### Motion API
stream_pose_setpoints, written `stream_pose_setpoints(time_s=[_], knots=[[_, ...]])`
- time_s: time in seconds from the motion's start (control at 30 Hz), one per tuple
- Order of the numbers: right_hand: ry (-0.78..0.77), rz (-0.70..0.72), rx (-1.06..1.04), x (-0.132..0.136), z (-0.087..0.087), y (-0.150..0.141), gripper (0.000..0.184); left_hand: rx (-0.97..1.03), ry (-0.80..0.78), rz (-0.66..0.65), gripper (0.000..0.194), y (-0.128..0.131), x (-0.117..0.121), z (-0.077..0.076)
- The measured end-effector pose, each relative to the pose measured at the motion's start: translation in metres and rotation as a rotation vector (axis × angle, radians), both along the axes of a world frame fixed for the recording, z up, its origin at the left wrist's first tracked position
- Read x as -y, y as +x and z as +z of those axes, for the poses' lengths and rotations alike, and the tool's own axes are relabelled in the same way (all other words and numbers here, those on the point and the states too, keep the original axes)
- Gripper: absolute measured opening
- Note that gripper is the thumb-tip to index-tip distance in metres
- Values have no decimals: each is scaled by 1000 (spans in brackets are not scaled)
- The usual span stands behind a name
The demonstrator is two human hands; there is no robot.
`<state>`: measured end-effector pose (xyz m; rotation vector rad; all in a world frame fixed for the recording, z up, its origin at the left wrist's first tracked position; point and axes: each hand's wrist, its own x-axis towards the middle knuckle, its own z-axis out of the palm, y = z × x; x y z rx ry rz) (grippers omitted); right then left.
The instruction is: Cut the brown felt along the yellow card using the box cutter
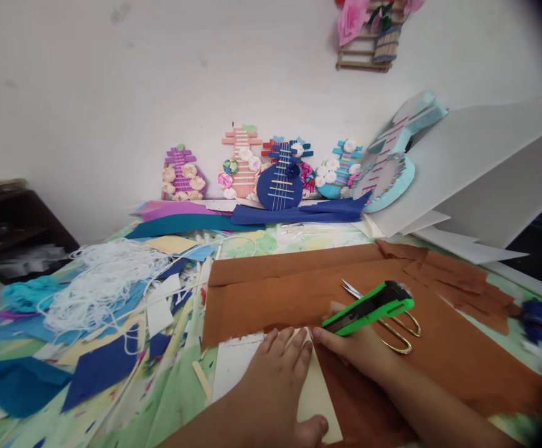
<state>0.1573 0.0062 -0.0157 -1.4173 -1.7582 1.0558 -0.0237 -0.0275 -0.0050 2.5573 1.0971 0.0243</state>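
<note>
My left hand (275,379) lies flat, fingers stretched out, pressing a cream card (315,392) onto the table near the front edge. My right hand (355,345) is closed round a green and black utility knife (371,307), whose tip points at the card's top edge. Both rest on a large sheet of brown crepe paper (439,348) spread across the table. A pair of gold-handled scissors (392,323) lies on the brown paper just behind the knife.
A tangle of white string (102,280) and blue paper scraps (98,367) cover the left. Several decorated craft guitars (280,177) lean on the back wall. White foam boards (480,180) slant at the right. A dark shelf (14,230) stands far left.
</note>
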Motion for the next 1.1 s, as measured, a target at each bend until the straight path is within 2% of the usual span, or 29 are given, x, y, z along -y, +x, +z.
stream_pose_setpoints(time_s=[0.13, 0.4, 0.7, 0.97, 1.1], knots=[[-1, 10, 18, -1, 0, 1, 28, 0, 11, -12, 79, -1, -1, -2], [144, -33, 173, -1, 0, -6, 29, 8, 32, -13, 78, -1, 0, -2], [133, 2, 28, -3, -7, 1, 25, -5, 19, -8, 79, 0, 0, 2], [138, -15, 153, 0, -2, -5, 27, 17, 33, -16, 77, -1, 1, 0], [133, -15, 97, -3, -4, -1, 28, 25, 45, -13, 77, -3, 2, -2]])
